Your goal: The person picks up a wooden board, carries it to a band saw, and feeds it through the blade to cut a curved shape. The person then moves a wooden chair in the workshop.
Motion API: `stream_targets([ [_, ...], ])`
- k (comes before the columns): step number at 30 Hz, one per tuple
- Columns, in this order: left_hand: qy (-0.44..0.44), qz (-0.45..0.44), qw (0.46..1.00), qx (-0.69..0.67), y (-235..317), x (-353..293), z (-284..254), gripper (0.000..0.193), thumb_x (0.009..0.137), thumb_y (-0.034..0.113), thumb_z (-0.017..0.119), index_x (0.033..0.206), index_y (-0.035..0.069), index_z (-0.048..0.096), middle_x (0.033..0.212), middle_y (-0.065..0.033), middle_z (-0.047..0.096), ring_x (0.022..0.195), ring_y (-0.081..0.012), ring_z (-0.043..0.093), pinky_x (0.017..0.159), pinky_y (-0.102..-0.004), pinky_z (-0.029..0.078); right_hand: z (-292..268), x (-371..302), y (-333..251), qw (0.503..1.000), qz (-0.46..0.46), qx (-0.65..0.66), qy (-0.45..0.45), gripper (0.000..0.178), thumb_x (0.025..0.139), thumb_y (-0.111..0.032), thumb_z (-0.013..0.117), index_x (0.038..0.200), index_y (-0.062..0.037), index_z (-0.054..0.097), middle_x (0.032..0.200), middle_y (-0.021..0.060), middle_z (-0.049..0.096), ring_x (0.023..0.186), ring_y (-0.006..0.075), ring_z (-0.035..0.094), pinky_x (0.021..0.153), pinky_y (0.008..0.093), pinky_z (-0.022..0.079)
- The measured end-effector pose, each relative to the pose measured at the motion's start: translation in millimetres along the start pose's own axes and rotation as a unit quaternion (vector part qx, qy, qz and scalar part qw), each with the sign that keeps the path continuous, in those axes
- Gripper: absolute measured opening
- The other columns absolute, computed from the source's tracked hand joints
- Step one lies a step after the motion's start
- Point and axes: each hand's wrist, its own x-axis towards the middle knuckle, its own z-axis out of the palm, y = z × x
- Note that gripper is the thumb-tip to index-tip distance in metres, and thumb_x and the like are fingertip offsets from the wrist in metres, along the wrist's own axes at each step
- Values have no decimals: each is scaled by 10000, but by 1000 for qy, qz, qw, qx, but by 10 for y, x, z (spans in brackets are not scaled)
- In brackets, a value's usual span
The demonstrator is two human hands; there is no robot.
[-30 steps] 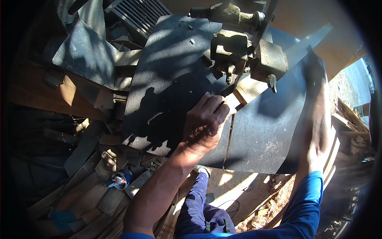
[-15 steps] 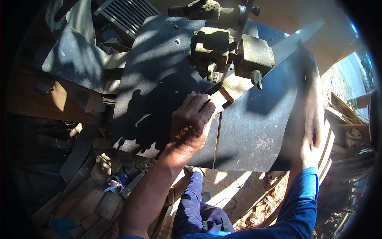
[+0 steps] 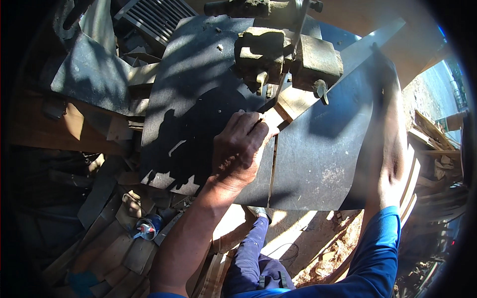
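Note:
A long pale wooden board (image 3: pixel 355 57) lies slantwise across the dark saw table (image 3: pixel 318 169), its far end reaching to the upper right. It passes beneath the blade guide blocks (image 3: pixel 317 64) of a band saw, where the narrow upright blade (image 3: pixel 298 27) comes down. My left hand (image 3: pixel 239 145) is closed around the near end of the wood, close to the blade, with its fingertips partly hidden. Along the board's far right side stretches my right hand (image 3: pixel 385 67), hazy and in shadow; its fingers are not clear.
A thin slot runs from the blade to the table's front edge. Wood offcuts (image 3: pixel 112 243) and a small tub (image 3: pixel 149 227) lie at lower left. A slatted metal grille (image 3: pixel 154 20) stands at upper left. Sawdust and scraps (image 3: pixel 325 253) cover ground below; more timber (image 3: pixel 432 131) is stacked at right.
The view has shifted slightly, and my foot and trouser leg have moved a little to the right. Both hands stay in nearly the same place on the board.

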Motion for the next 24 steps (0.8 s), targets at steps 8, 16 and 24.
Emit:
stream_targets([
  [8,-5,-12,1000,15,24,16,-20,234,679,86,840,817,51,655,886,-64,660,803,-245,642,685,-346,550,708,1034,-622,1000,26,-3,16,395,938,-316,661,1161,10,671,965,105,680,795,167,611,734,295,500],
  [16,-18,-8,1000,2,44,-23,-64,208,701,101,831,838,49,684,913,-74,670,836,-264,649,732,-357,553,555,1044,-319,989,-5,148,22,328,929,-178,615,1208,-5,620,1098,109,644,1016,216,596,897,327,489],
  [24,-63,25,997,24,248,-160,-429,219,745,98,817,924,34,708,912,-98,656,853,-291,632,892,-421,531,792,1241,-167,853,122,507,22,215,961,-120,497,1086,34,579,1041,115,614,981,230,632,948,329,521],
])
